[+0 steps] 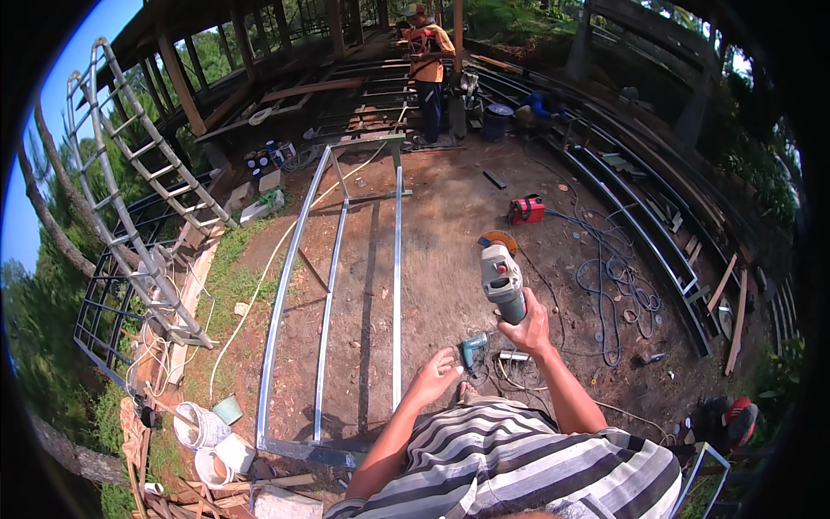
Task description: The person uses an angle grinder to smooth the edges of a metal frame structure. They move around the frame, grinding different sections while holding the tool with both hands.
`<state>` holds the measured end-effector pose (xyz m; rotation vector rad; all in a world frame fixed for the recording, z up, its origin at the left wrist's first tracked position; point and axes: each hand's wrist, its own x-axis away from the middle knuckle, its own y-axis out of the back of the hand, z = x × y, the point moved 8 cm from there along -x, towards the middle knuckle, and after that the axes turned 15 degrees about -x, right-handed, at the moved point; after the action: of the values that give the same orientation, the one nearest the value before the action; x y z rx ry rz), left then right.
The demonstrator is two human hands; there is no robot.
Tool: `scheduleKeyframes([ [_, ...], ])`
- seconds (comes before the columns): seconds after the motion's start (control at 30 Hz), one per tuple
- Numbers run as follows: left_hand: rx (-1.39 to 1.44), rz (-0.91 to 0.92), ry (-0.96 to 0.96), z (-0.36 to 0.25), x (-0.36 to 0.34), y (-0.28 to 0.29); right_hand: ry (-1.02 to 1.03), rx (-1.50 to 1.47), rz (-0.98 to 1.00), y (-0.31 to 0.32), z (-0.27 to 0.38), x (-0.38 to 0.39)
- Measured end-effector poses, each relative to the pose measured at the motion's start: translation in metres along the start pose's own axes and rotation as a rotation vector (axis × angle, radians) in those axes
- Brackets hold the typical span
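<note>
Outdoor work yard, bare dirt ground (450, 259) in sun, w/ a timber-posted shelter (177, 78) at the back & trees around. R hand (527, 327), approx. centre-right: fingers wrapped firmly round the dark lower body of an angle grinder (501, 272), which points up & away from the wearer, its orange disc (500, 240) at the far end. L hand (435, 378), lower & nearer the middle: fingers loosely curled, partly spread, empty; a teal drill (475, 349) lies on the dirt just beyond the fingertips, can't tell if touching. Wearer's striped shirt (519, 458) fills the bottom edge. Left of the hands, a long silvery metal frame (397, 285) w/ parallel bars runs away toward the shelter. Beyond the grinder, slightly R, a red box (526, 210); near it, tangled blue cable (605, 277). Far R, long dark metal lengths in a row. Far L, a pale ladder (177, 298) leans at a slant; white bucket (201, 424) below it, lower L. At the back, a person in an orange top (439, 43) stands; another, in blue (543, 105), is low down to their R, partly in shade.
</note>
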<state>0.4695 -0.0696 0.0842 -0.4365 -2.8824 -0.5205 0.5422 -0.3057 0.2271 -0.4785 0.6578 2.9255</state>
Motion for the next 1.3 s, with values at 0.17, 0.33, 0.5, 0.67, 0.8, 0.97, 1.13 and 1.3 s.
scheduleKeyframes([
  [0.17, -0.002, -0.088, -0.205, -0.030, -0.023, -0.017, 0.078, -0.179, 0.168, -0.066, 0.039, 0.000],
  [0.33, 0.132, -0.168, -0.338, -0.038, -0.008, -0.015, -0.040, -0.325, 0.362, -0.108, 0.055, 0.032],
  [0.5, 0.705, -0.186, -0.199, 0.002, 0.032, -0.039, -0.160, -0.620, 0.474, -0.145, 0.023, 0.067],
  [0.67, 0.589, -0.221, -0.134, 0.042, 0.035, -0.059, -0.189, -0.610, 0.530, -0.150, -0.014, 0.091],
  [0.8, 0.344, -0.401, -0.113, 0.015, 0.049, -0.041, -0.175, -0.655, 0.548, -0.146, -0.002, 0.094],
  [0.97, 0.160, -0.545, -0.074, -0.030, 0.056, -0.027, -0.225, -0.691, 0.603, -0.150, -0.005, 0.090],
  [1.13, 0.193, -0.486, -0.039, 0.015, 0.045, -0.030, -0.180, -0.675, 0.626, -0.144, -0.006, 0.091],
  [1.3, 0.136, -0.478, -0.068, -0.003, 0.048, -0.030, -0.251, -0.745, 0.616, -0.129, 0.007, 0.093],
])
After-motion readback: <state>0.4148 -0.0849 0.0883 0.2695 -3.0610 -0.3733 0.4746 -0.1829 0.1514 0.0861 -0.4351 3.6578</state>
